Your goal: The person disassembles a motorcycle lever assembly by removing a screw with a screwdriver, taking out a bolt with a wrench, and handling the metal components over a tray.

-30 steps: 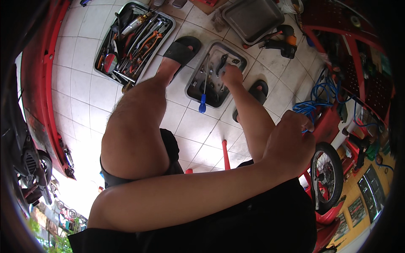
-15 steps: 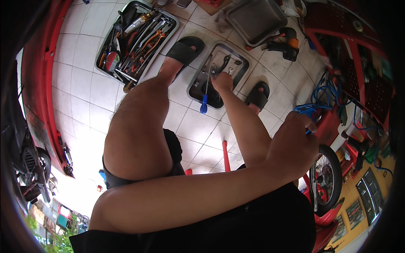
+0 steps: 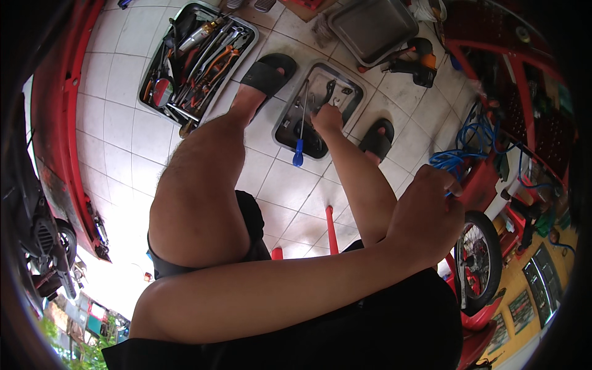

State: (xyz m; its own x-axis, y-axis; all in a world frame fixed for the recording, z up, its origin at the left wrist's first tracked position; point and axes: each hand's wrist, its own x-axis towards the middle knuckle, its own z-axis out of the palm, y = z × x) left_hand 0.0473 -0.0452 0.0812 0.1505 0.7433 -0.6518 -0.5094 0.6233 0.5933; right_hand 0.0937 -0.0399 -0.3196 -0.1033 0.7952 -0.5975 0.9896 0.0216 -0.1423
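Right hand [image 3: 327, 117] is stretched down into a shallow metal tray [image 3: 285, 118] on the tiled floor, fingers closed on small metal parts. Blue-handled screwdriver [image 3: 300, 126] lies just left. Left hand [image 3: 430, 213] is fisted near blue hose [image 3: 464, 148].

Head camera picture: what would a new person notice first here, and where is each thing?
First comes the person's bare knee at centre, with the left forearm lying across the lower part. Beyond it, the right hand reaches down into a metal tray on the white tiled floor, beside a blue-handled screwdriver. At upper left a second tray is full of hand tools, and the left hand is closed at right near blue cable.
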